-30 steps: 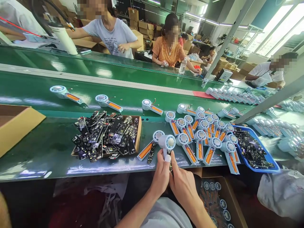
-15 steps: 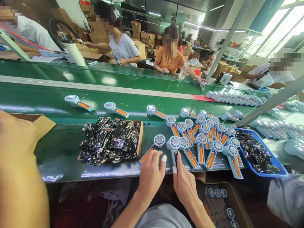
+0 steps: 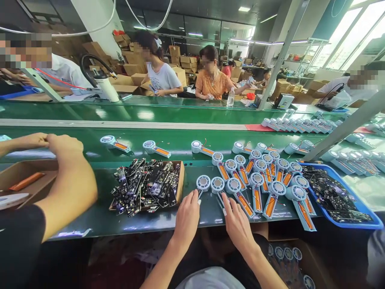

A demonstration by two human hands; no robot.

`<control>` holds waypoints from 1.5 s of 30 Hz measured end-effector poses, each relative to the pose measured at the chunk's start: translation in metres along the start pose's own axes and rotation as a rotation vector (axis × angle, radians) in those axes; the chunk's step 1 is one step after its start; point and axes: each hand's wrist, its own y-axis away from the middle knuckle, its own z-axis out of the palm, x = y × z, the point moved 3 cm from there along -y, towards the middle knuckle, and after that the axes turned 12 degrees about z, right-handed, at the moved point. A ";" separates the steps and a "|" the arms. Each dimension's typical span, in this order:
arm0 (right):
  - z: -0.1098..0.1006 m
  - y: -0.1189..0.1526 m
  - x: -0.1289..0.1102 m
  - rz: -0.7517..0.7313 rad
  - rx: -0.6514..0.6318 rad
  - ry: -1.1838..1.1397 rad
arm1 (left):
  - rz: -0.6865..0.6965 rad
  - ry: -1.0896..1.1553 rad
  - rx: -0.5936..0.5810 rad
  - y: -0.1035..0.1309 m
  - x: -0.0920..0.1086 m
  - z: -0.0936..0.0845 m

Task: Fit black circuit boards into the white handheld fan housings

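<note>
In the head view two light-blue handheld fan halves lie side by side at the bench's front. My left hand [image 3: 187, 214] is closed on the handle of the left fan half [image 3: 203, 183], its fingers covering most of that handle. The handle of the right fan half [image 3: 217, 184] is under my right hand [image 3: 237, 218], fingers pressed along it, with a dark strip like a circuit board showing in the handle. Several more fan halves with orange batteries in their handles, such as one fan half [image 3: 272, 196], lie to the right. Left of my hands is a heap of black circuit boards [image 3: 147, 182] in a cardboard tray.
A blue basket [image 3: 331, 220] of circuit boards stands at the right. More fan halves lie on the green conveyor belt [image 3: 177, 136]. A co-worker's arm [image 3: 70, 172] reaches in at left over a cardboard box [image 3: 30, 166]. A slanted metal post [image 3: 345, 126] crosses the right side.
My left hand has moved from beside the right fan half onto the left one's handle. My right hand stays on its fan half. The co-worker's arm at left has shifted; the camera view has shifted.
</note>
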 end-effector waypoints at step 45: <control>-0.060 -0.264 -0.006 0.247 -0.325 0.017 | 0.046 0.461 0.163 0.003 -0.009 0.024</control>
